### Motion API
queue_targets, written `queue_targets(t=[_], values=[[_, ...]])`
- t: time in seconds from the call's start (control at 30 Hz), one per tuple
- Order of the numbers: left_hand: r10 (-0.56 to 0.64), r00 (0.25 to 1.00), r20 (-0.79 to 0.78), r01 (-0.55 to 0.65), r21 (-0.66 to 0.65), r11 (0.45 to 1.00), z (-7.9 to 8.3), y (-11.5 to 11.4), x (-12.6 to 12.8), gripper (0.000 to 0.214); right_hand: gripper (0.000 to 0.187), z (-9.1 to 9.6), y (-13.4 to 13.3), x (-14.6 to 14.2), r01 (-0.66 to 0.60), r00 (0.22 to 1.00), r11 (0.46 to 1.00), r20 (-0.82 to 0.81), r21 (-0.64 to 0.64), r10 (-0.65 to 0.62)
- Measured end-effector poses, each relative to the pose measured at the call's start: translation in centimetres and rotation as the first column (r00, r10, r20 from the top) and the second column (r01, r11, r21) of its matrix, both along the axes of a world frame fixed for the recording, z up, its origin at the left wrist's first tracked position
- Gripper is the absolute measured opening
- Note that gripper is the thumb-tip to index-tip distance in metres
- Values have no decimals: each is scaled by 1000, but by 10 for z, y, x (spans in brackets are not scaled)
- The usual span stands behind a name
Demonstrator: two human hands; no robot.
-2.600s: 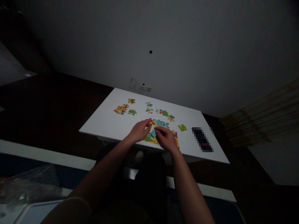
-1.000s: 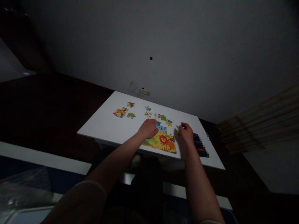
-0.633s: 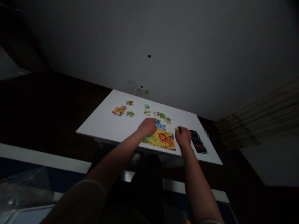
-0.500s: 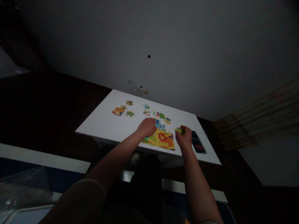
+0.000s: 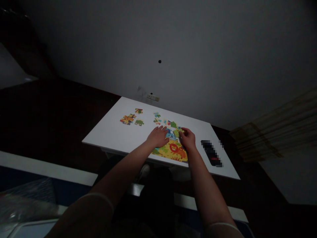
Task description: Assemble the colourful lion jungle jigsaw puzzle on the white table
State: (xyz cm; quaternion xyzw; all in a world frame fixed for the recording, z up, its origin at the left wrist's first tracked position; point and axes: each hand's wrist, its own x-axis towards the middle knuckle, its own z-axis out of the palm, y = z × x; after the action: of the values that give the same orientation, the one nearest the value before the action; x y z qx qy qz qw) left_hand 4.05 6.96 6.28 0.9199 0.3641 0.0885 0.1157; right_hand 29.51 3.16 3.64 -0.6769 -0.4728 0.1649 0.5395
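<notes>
Left hand (image 5: 158, 136): flat, fingers spread, palm down on the upper left part of the assembled puzzle section (image 5: 173, 150); grasps nothing.
Right hand (image 5: 187, 138): fingers pinched on a green puzzle piece (image 5: 176, 133), held at the top edge of the assembled section, just beside the left hand's fingertips.
Assembled section: lion picture on yellow ground, blue pieces above; lies at the near edge of the white table (image 5: 111, 134).
Loose pieces (image 5: 131, 117): small cluster far left on the table; a second cluster (image 5: 163, 121) beyond the hands.
Dark flat object (image 5: 211, 152): right of the hands, pixelated, apart from the puzzle.
Writing: none readable.
</notes>
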Motion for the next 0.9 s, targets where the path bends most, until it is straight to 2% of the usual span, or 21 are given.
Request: queue_targets(t=[0.13, 0.3, 0.4, 0.73, 0.9], values=[[13, 999, 30, -14, 31, 999, 0, -1, 0, 63, 58, -6, -7, -1, 14, 1000, 999, -20, 35, -13], [18, 999, 51, -19, 34, 999, 1, -1, -2, 60, 25, -4, -15, -2, -51, 997, 991, -45, 124, 57], [9, 998, 56, -12, 40, 999, 1, -2, -2, 60, 20, -4, -14, -2, -68, 997, 988, -36, 135, 74], [10, 999, 49, -12, 36, 999, 0, 0, -2, 59, 21, -4, -16, -3, -55, 998, 998, -24, -19, 55], [7, 998, 69, -10, 32, 999, -1, 0, -2, 57, 21, -1, -17, -4, -51, 999, 998, -4, -42, 51]])
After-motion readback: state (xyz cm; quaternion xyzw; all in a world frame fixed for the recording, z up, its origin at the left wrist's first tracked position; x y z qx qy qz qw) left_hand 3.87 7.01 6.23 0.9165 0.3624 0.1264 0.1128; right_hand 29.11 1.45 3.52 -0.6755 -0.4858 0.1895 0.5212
